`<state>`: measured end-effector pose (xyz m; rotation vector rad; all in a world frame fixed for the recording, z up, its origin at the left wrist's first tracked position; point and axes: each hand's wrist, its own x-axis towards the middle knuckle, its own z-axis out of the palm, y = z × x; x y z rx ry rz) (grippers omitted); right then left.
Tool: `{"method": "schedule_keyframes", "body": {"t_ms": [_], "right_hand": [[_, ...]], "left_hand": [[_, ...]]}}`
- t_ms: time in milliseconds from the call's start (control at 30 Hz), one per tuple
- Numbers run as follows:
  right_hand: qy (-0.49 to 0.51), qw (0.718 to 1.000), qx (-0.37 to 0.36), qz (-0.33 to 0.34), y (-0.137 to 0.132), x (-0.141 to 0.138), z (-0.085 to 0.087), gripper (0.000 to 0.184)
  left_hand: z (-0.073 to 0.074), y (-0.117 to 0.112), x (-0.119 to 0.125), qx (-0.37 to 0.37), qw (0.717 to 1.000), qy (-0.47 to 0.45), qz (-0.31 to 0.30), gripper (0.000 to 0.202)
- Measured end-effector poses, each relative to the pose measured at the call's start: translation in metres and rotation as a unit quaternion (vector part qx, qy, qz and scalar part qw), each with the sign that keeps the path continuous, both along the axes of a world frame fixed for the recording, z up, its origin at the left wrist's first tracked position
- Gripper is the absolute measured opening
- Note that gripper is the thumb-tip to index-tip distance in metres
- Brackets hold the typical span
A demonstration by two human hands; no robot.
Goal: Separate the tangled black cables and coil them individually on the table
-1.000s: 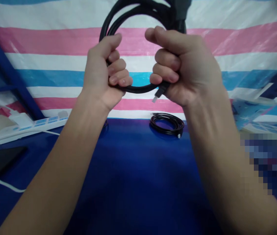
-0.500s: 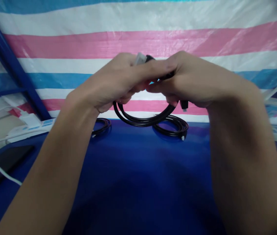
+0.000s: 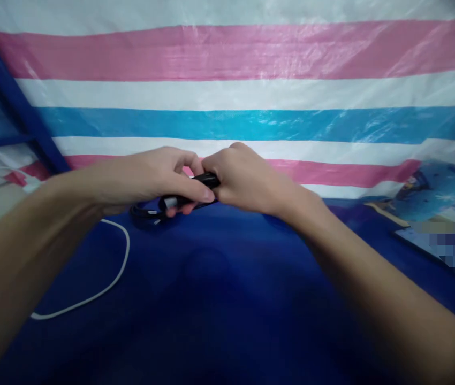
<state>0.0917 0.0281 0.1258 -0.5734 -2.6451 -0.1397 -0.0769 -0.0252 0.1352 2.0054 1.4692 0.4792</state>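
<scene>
Both hands, left hand and right hand, clench the coiled black cable at frame centre above the blue bench; lowering and releasing it appears next.

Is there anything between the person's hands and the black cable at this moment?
Nothing visible. The left hand and right hand both close directly on the black cable, low over the blue table. The white cord lies apart, to the left on the table.

A white cord lies on the table (left of the hands).
</scene>
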Motion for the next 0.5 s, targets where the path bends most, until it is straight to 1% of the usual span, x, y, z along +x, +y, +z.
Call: {"method": "schedule_keyframes", "body": {"t_ms": [33,100,133,167,233,267,300,333,400,467,500], "right_hand": [[0.007,1.000,0.003,-0.005,0.006,-0.004,-0.007,0.014],[0.012,1.000,0.027,-0.007,0.016,-0.007,-0.018,0.034],[0.009,0.999,0.043,-0.002,0.019,-0.004,-0.023,0.047],[0.006,0.998,0.060,0.005,0.022,0.001,-0.027,0.058],[0.009,0.997,0.080,0.008,0.024,0.019,-0.036,0.071],[0.019,0.997,0.073,-0.004,0.024,0.031,-0.043,0.072],[0.033,0.998,0.058,-0.019,0.023,0.046,-0.051,0.072],[0.048,0.997,0.037,-0.046,0.020,0.062,-0.062,0.072],[0.055,0.994,-0.007,-0.097,0.013,0.093,-0.089,0.068],[0.042,0.992,-0.029,-0.117,0.002,0.119,-0.117,0.059],[0.039,0.990,-0.040,-0.132,-0.003,0.129,-0.129,0.056]], "left_hand": [[-0.004,0.003,0.002,0.015,0.999,0.045,0.015,0.026],[-0.009,0.010,0.007,0.085,0.988,0.128,0.016,0.028],[-0.011,0.014,0.007,0.135,0.974,0.181,0.011,0.031],[-0.013,0.018,0.005,0.182,0.954,0.239,0.009,0.035],[-0.019,0.027,-0.008,0.243,0.906,0.345,0.029,0.046],[-0.024,0.032,-0.019,0.248,0.888,0.382,0.060,0.052],[-0.032,0.037,-0.031,0.236,0.880,0.400,0.103,0.055],[-0.042,0.042,-0.044,0.206,0.878,0.411,0.132,0.056],[-0.065,0.048,-0.069,0.168,0.885,0.411,0.141,0.055],[-0.088,0.052,-0.087,0.128,0.900,0.394,0.135,0.056],[-0.097,0.052,-0.093,0.113,0.908,0.382,0.126,0.055]]}}
